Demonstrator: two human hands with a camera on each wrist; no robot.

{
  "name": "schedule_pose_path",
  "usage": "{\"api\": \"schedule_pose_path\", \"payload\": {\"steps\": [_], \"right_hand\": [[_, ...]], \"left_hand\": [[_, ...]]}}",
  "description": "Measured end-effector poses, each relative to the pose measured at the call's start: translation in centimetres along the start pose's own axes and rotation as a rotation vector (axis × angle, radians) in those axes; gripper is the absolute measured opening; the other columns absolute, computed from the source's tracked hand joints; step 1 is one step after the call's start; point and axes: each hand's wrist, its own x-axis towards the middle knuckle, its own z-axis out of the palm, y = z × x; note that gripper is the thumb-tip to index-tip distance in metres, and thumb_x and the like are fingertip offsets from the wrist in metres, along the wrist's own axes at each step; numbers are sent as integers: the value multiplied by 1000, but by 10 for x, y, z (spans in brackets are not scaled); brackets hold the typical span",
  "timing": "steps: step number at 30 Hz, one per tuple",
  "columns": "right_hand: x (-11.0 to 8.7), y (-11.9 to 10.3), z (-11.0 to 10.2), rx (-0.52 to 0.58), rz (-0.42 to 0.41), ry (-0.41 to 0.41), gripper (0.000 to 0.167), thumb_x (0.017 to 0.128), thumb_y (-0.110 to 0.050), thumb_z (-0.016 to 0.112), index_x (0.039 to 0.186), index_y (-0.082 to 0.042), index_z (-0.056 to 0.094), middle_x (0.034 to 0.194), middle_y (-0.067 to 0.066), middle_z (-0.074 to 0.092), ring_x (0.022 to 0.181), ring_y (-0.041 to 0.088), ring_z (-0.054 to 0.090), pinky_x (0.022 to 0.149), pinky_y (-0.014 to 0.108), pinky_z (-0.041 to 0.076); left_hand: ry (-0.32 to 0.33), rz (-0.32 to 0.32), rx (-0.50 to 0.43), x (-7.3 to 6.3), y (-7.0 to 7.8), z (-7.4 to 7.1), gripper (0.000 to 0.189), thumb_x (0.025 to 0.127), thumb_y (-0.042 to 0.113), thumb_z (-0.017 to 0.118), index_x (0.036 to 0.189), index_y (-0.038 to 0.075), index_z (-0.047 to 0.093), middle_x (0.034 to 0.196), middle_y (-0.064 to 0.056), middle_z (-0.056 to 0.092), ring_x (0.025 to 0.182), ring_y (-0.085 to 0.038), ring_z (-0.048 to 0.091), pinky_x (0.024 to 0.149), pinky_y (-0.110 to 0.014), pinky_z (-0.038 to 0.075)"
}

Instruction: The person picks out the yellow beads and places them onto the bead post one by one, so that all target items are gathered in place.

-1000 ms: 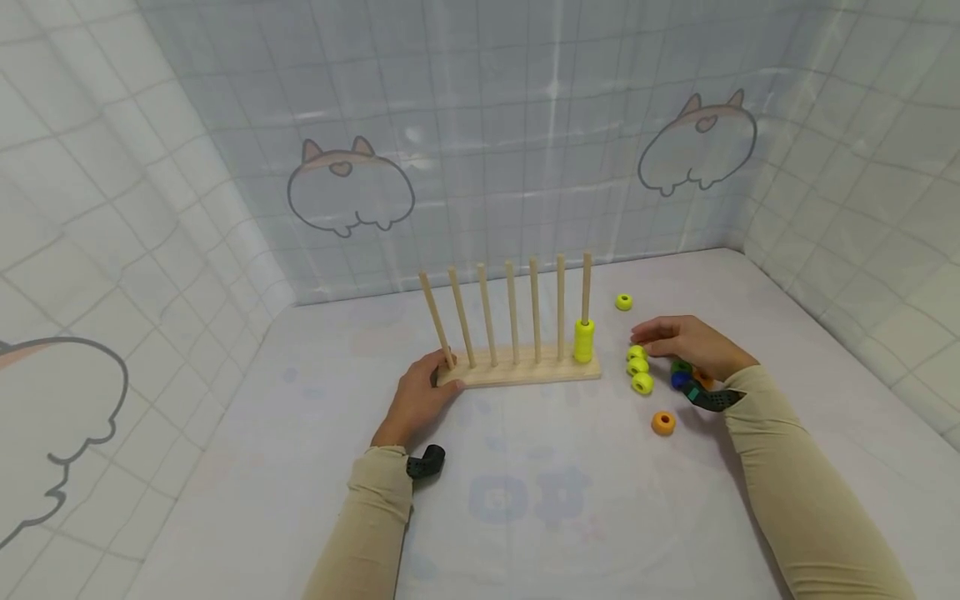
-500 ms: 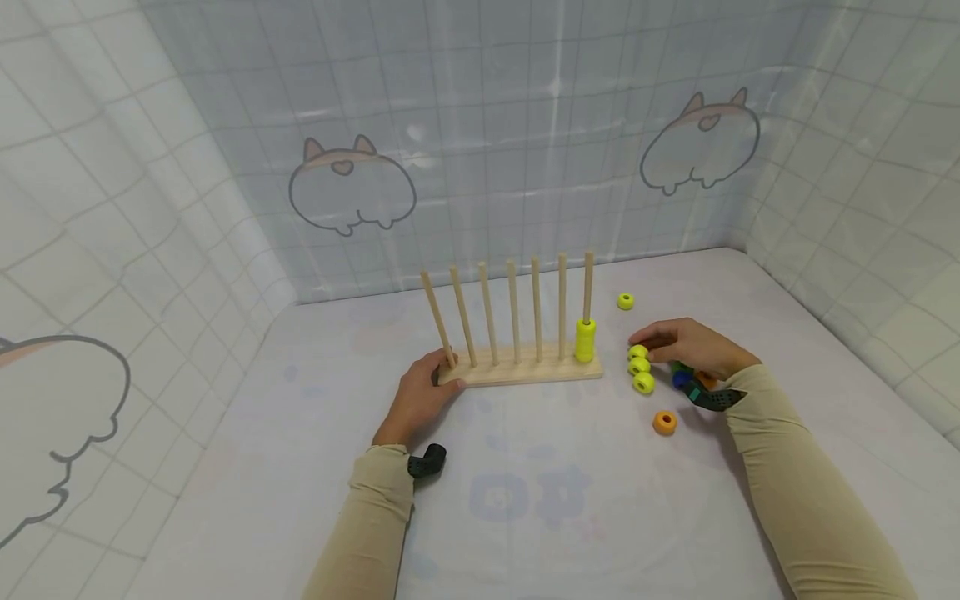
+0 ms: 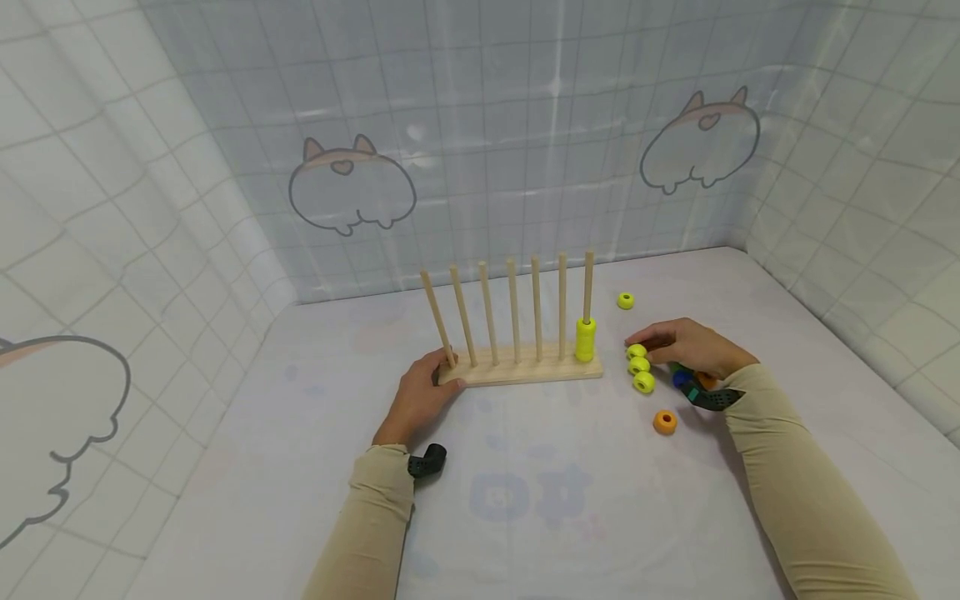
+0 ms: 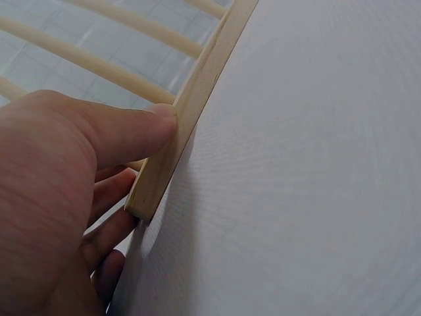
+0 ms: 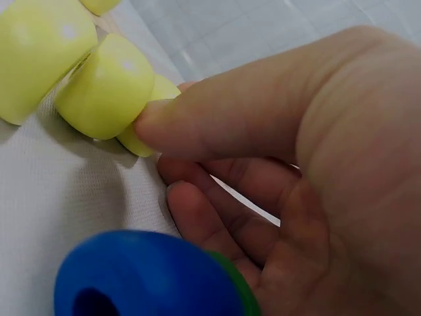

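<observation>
A wooden peg rack [image 3: 517, 374] stands on the table, with several upright pegs. Yellow beads [image 3: 585, 340] are stacked on its rightmost peg. My left hand [image 3: 418, 398] grips the rack's left end, thumb on the front edge [image 4: 172, 131] and fingers behind. To the right of the rack, three yellow beads lie in a row. At the row's far end, my right hand [image 3: 693, 346] pinches a yellow bead [image 3: 636, 352] between thumb and fingers; the thumb partly covers that bead in the right wrist view. The other two, a middle bead [image 3: 638, 367] and a near bead [image 3: 643, 382], sit against it.
A lone yellow bead [image 3: 626, 301] lies farther back. Nearer me is an orange bead [image 3: 665, 422]. Under my right wrist are a blue bead [image 5: 151, 273], a green one [image 5: 237, 283] and another orange bead [image 3: 706, 380], partly hidden. A tiled-pattern sheet [image 3: 480, 150] rises behind the table.
My right fingers have moved slightly around the far yellow bead, which has shifted a little to the left. The left hand keeps its grip on the rack, which stays in place.
</observation>
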Motion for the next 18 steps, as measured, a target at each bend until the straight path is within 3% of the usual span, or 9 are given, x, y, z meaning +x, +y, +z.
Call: {"api": "schedule_pose_path", "payload": {"steps": [7, 18], "right_hand": [[0, -1, 1, 33, 26, 12, 38, 95, -26, 68, 132, -17, 66, 134, 9, 62, 127, 30, 51, 104, 54, 41], [2, -4, 5, -7, 71, 53, 37, 96, -30, 67, 130, -18, 67, 133, 11, 62, 126, 32, 51, 106, 57, 38]], "left_hand": [[6, -1, -9, -1, 4, 0, 52, 94, 23, 72, 142, 10, 55, 151, -15, 45, 141, -35, 38, 114, -50, 33], [8, -26, 5, -2, 5, 0, 53, 95, 24, 72, 143, 11, 54, 151, -14, 46, 140, -34, 39, 114, -49, 33]]}}
